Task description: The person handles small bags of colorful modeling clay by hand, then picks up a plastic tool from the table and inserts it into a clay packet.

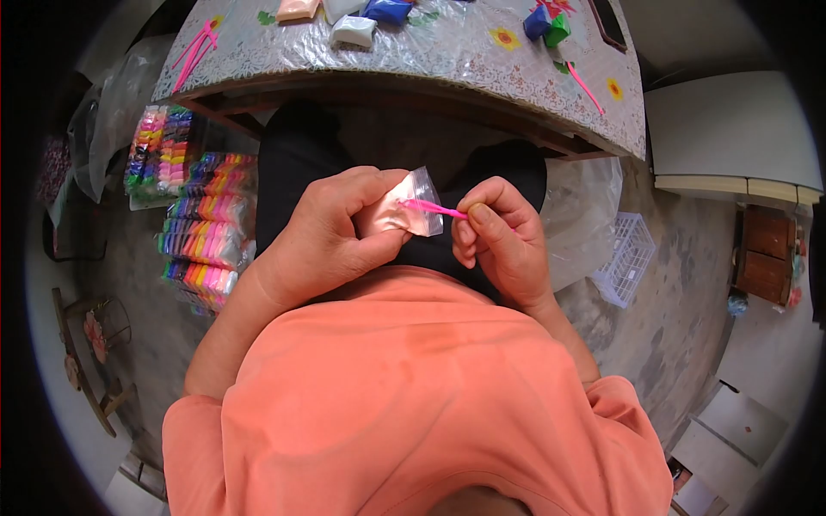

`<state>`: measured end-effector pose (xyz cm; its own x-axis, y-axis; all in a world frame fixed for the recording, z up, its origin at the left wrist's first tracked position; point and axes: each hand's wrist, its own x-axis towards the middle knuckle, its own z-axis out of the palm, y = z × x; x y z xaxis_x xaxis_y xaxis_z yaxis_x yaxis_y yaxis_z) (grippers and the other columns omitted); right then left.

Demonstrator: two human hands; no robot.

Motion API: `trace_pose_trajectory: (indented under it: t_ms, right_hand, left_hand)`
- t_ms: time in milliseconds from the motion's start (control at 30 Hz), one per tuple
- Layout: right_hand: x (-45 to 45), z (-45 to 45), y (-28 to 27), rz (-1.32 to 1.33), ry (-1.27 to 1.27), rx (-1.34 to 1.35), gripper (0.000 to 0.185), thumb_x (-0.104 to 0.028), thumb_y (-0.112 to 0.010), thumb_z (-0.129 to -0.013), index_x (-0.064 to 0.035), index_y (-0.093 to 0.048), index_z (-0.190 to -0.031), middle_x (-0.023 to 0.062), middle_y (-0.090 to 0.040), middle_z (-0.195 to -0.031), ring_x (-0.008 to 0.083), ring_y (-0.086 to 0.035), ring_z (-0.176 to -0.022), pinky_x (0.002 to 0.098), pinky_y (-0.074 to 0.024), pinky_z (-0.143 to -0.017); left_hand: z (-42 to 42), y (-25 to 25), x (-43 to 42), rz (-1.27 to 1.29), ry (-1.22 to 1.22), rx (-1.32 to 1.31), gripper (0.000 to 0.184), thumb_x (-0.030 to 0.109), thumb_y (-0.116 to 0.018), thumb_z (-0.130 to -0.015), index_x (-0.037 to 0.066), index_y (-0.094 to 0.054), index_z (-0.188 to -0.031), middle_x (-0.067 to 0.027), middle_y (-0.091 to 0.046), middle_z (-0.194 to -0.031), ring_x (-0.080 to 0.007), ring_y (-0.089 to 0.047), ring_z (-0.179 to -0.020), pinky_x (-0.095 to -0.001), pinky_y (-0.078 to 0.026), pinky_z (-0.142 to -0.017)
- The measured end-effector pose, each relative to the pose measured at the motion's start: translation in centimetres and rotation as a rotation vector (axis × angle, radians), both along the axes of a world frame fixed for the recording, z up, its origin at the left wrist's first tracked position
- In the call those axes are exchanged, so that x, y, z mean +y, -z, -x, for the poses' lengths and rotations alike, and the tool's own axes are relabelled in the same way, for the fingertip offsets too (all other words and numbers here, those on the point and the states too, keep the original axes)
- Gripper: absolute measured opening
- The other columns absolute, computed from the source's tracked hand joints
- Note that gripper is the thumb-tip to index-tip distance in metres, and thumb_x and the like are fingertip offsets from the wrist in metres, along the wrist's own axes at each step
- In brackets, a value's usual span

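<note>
My left hand (pixel 348 219) is closed around a small clear zip bag (pixel 423 193) with pale peach material inside. Between the thumb and fingers of my right hand (pixel 503 236) is a thin bright pink plastic tool (pixel 439 208). Its far end lies against the bag near the opening; whether the tip is inside I cannot tell. Both hands are above my lap, in front of the table edge. Part of the bag is hidden by my left fingers.
Ahead stands a table (pixel 413 64) with a lace-patterned cover, bearing wrapped colored packs (pixel 353 32), pink tools (pixel 196 56) and a phone (pixel 608 23). Bundles of multicolored packets (pixel 206 228) are at the left. On the right floor sits a white plastic basket (pixel 625 261).
</note>
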<state>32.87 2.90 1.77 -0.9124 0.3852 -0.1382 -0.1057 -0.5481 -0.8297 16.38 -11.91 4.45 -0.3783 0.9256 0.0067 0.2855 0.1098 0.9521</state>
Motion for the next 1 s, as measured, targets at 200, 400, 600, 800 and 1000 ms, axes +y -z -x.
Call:
trace_pose_trajectory:
  t_ms: [200,400,600,800,1000]
  right_hand:
    - [0.3,0.1,0.1,0.064,-0.042,-0.018,0.011,-0.013,-0.053,-0.097,-0.0026,-0.055,-0.097,0.003,-0.056,-0.074,0.0072,-0.051,-0.062,0.0222,-0.0429,-0.052]
    - [0.5,0.1,0.5,0.199,-0.078,0.008,0.012,-0.014,-0.055,-0.097,-0.0026,-0.056,-0.097,0.003,-0.056,-0.073,0.0074,-0.051,-0.061,0.0223,-0.0419,-0.051]
    - [0.5,0.1,0.7,0.262,-0.096,0.033,0.012,-0.014,-0.055,-0.097,-0.0024,-0.056,-0.097,0.0031,-0.056,-0.073,0.0081,-0.05,-0.061,0.0224,-0.0406,-0.05]
    - [0.4,0.1,0.8,0.302,-0.102,0.036,0.013,-0.015,-0.055,-0.097,-0.0023,-0.055,-0.097,0.003,-0.055,-0.072,0.0084,-0.05,-0.061,0.0225,-0.0403,-0.05]
    - [0.5,0.0,1.1,0.303,-0.106,0.043,0.013,-0.015,-0.055,-0.096,-0.0023,-0.055,-0.097,0.0033,-0.055,-0.072,0.0087,-0.049,-0.061,0.0226,-0.0403,-0.05]
  left_hand:
    - [0.2,-0.3,-0.1,0.042,0.039,0.02,0.043,-0.001,-0.063,-0.073,-0.001,-0.062,-0.115,-0.0015,-0.053,-0.081,-0.0072,-0.049,-0.068,-0.0219,-0.039,-0.061]
    - [0.2,-0.2,-0.1,0.007,0.048,0.031,0.037,0.004,-0.065,-0.075,0.003,-0.064,-0.112,-0.0048,-0.053,-0.078,-0.012,-0.049,-0.065,-0.0253,-0.04,-0.058]
    - [0.3,0.2,0.0,-0.043,0.065,0.052,0.037,0.005,-0.066,-0.075,0.004,-0.064,-0.112,-0.0062,-0.054,-0.078,-0.0137,-0.05,-0.064,-0.0261,-0.041,-0.057]
    - [0.3,0.2,-0.1,-0.038,0.063,0.044,0.04,0.003,-0.065,-0.074,0.004,-0.063,-0.114,-0.0057,-0.054,-0.078,-0.0131,-0.05,-0.064,-0.026,-0.041,-0.058]
    - [0.3,0.4,0.0,-0.031,0.074,0.06,0.04,0.003,-0.064,-0.073,0.003,-0.063,-0.113,-0.0048,-0.053,-0.075,-0.0118,-0.049,-0.062,-0.0253,-0.04,-0.057]
